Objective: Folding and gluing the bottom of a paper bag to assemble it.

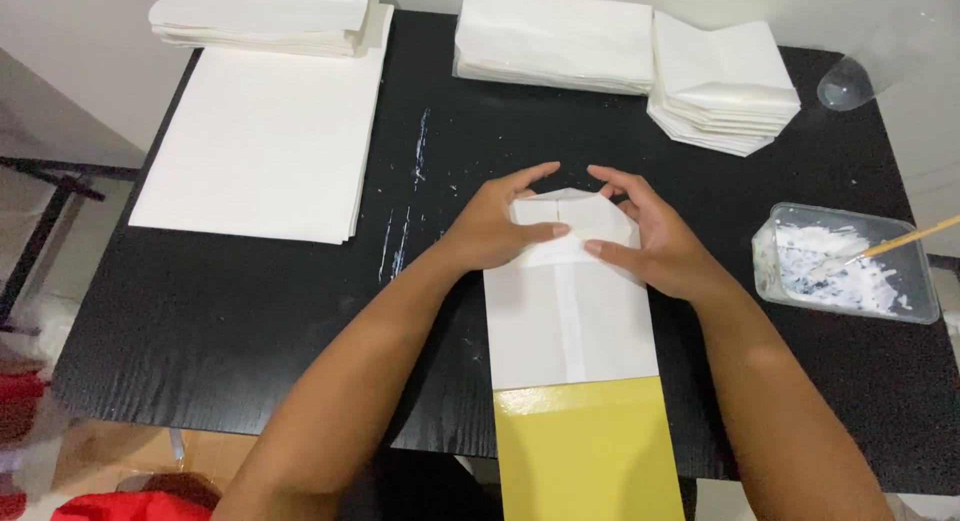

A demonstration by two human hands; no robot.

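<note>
Nearest me a yellow board (pixel 590 451) runs under the white paper bag (pixel 570 321) mid-table, where my left hand (pixel 500 226) and right hand (pixel 650 236) press flat, fingers spread, on its far folded flaps, so I judge creasing comes before pasting

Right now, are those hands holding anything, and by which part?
Both hands, left and right, press the folded far end of the white paper bag lying flat on the black table. Fingertips pin its flaps; nothing is lifted.
</note>
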